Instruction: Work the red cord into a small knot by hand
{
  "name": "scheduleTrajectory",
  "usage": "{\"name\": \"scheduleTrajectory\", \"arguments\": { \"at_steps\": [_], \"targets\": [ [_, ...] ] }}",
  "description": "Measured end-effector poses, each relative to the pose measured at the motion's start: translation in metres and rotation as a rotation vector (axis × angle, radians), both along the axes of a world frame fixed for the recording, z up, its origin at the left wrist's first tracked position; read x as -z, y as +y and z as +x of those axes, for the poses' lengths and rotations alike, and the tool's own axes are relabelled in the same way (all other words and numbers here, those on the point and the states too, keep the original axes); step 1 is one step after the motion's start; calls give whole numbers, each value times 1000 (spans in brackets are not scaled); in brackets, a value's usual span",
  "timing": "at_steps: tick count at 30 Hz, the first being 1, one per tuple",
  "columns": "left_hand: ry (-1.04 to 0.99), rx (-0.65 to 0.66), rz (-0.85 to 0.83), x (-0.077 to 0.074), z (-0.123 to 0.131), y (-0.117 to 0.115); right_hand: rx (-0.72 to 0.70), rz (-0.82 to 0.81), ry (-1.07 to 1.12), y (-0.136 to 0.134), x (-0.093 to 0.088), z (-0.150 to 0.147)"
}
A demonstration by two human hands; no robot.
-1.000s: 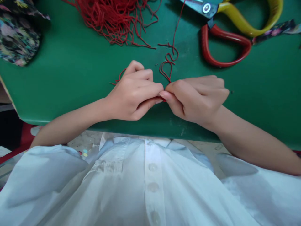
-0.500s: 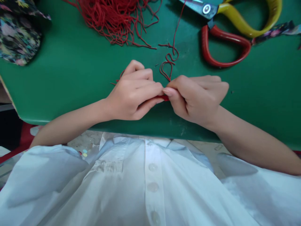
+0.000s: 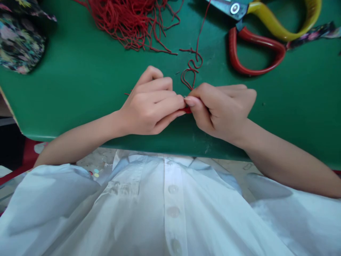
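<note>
My left hand (image 3: 150, 105) and my right hand (image 3: 220, 106) meet fingertip to fingertip low over a green table (image 3: 80, 78). Both are closed in a pinch on one red cord (image 3: 189, 73). A short red piece shows between the thumbs. From the pinch the cord curls away in loops toward the far side. Another end of it peeks out to the left of my left hand.
A tangled heap of red cord (image 3: 130, 17) lies at the far edge. Large scissors with one red and one yellow handle (image 3: 255, 39) rest at the far right. Flowered fabric (image 3: 20, 39) sits at the far left. My white shirt fills the foreground.
Both hands have shifted slightly away from me and pressed closer together. My right thumb has slid over the red piece between the hands.
</note>
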State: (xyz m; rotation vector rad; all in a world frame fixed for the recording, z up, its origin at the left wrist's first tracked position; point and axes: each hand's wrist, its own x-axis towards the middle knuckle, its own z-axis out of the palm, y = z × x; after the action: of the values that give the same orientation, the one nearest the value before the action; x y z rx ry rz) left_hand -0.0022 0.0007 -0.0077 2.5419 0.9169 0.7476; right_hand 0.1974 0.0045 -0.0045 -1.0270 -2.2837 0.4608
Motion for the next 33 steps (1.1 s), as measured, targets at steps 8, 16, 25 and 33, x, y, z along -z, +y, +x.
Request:
{"name": "scheduleTrajectory", "arguments": {
  "at_steps": [8, 16, 25, 33],
  "targets": [
    [-7, -11, 99, 2, 2, 0, -11, 44, 23, -1, 0, 1],
    [46, 66, 128, 3, -2, 4, -18, 177, -19, 1, -1, 0],
    [118, 79, 179, 2, -3, 6, -30, 182, -28, 1, 2, 0],
    [151, 86, 304, -3, 2, 8, -34, 9, -48, 0, 1, 2]
  ]
}}
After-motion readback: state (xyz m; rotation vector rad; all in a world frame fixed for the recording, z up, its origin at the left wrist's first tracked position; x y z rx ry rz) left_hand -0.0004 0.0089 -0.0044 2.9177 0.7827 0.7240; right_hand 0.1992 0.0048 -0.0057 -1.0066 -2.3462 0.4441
